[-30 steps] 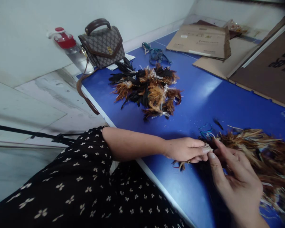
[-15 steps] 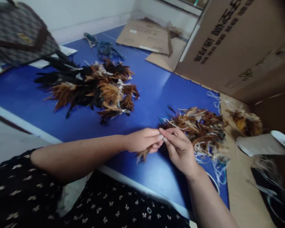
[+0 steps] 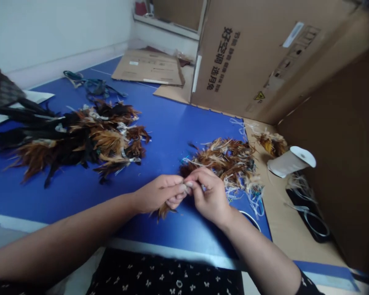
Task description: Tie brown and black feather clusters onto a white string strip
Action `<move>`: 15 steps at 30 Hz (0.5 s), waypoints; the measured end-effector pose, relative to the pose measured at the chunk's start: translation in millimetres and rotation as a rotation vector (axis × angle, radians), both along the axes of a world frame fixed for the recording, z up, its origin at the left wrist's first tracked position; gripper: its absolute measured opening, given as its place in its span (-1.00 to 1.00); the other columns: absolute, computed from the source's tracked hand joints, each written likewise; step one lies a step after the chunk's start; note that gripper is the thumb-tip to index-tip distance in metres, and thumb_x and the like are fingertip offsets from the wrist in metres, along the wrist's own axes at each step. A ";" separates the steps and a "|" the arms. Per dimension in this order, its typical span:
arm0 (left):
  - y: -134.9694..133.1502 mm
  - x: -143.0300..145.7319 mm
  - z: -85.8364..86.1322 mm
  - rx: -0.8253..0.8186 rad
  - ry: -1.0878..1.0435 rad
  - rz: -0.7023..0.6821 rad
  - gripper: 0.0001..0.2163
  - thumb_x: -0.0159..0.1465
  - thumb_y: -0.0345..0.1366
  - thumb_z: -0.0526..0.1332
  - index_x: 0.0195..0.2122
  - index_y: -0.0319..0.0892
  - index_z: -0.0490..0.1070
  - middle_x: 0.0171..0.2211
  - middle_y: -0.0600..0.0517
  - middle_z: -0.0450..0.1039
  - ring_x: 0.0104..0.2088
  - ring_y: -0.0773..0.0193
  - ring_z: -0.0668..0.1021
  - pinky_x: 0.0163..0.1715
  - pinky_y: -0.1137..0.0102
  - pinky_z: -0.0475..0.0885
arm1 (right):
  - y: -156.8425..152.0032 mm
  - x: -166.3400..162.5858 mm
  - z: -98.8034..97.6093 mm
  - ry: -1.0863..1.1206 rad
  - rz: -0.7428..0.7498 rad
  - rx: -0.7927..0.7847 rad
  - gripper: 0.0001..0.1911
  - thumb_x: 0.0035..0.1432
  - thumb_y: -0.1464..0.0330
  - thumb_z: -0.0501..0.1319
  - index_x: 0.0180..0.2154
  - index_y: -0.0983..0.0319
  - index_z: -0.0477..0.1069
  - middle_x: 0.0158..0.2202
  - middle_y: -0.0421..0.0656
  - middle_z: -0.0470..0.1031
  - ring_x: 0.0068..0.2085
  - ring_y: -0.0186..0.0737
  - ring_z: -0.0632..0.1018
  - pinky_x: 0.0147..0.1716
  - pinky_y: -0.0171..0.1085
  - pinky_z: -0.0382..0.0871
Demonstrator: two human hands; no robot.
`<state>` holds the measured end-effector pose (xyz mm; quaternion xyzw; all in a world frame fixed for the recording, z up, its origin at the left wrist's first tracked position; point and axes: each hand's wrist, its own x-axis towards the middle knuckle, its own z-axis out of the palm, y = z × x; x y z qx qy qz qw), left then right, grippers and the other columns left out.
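My left hand (image 3: 162, 192) is closed round a small bunch of brown feathers (image 3: 164, 210), whose tips poke out below the fingers. Against its fingertips, my right hand (image 3: 207, 196) is pinched at the quill end of the bunch; what lies between that thumb and finger is too small to make out. Just beyond the right hand spreads a loose heap of brown feathers (image 3: 233, 157) mixed with white threads. Farther left lie several tied bundles of brown and black feathers (image 3: 107, 141) on the blue tabletop (image 3: 172, 123).
A spool of white thread (image 3: 287, 162) stands on cardboard at the right, beside a black object (image 3: 310, 223) with loose threads. Large cardboard sheets (image 3: 233, 61) wall off the back right. Flat cardboard (image 3: 150, 67), teal strips (image 3: 95, 87) and a bag (image 3: 3, 90) lie farther back.
The head view has swung to the right, so everything sits farther left. Both hands stay together, the left still round the feather bunch and the right still pinching at its end.
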<state>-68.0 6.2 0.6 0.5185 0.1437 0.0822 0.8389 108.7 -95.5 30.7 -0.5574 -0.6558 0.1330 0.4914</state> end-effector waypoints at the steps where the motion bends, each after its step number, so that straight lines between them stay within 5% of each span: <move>1: -2.1 -0.6 -0.8 0.054 0.009 0.004 -0.61 0.50 0.05 0.32 -0.25 -0.18 0.35 -0.44 0.20 0.20 -0.50 0.48 0.21 -0.46 0.45 0.21 | -2.2 -1.4 -0.2 -0.017 -0.011 0.000 -0.77 0.48 0.47 0.22 -0.28 0.17 0.55 -0.30 -0.17 0.61 -0.24 -0.27 0.62 -0.19 -0.25 0.58; 6: -10.9 -3.8 -4.9 0.224 0.089 0.023 -0.57 0.55 0.14 0.18 -0.20 -0.16 0.37 -0.47 0.22 0.17 -0.49 0.44 0.21 -0.44 0.44 0.24 | -26.7 25.2 17.3 -0.174 0.009 -0.061 -0.81 0.54 0.36 0.25 -0.14 0.14 0.65 -0.18 -0.17 0.70 -0.15 -0.31 0.70 -0.09 -0.29 0.64; 9: -10.2 -2.4 -3.4 0.217 0.097 0.074 -0.57 0.55 0.13 0.19 -0.22 -0.16 0.37 -0.46 0.21 0.21 -0.49 0.45 0.23 -0.42 0.44 0.24 | -59.1 88.7 43.7 -0.317 -0.102 -0.122 -0.84 0.52 0.30 0.31 -0.06 0.14 0.69 -0.09 -0.09 0.72 -0.09 -0.21 0.71 -0.07 -0.20 0.64; 12: -4.4 -0.4 0.1 0.205 0.075 0.144 -0.59 0.52 0.10 0.25 -0.24 -0.17 0.37 -0.46 0.20 0.22 -0.48 0.45 0.26 -0.41 0.44 0.25 | -98.8 172.3 66.2 -0.460 -0.220 -0.188 -0.81 0.44 0.16 0.41 -0.17 0.09 0.74 -0.19 -0.07 0.73 -0.23 -0.14 0.69 -0.22 -0.14 0.59; 15: 2.9 0.2 1.4 0.230 0.086 0.223 -0.60 0.50 0.09 0.29 -0.23 -0.18 0.40 -0.44 0.18 0.26 -0.46 0.43 0.32 -0.41 0.45 0.26 | -135.9 235.3 70.7 -0.514 -0.284 -0.175 -0.49 0.17 -0.22 0.50 -0.33 0.08 0.71 -0.39 -0.08 0.66 -0.45 -0.09 0.58 -0.46 -0.08 0.49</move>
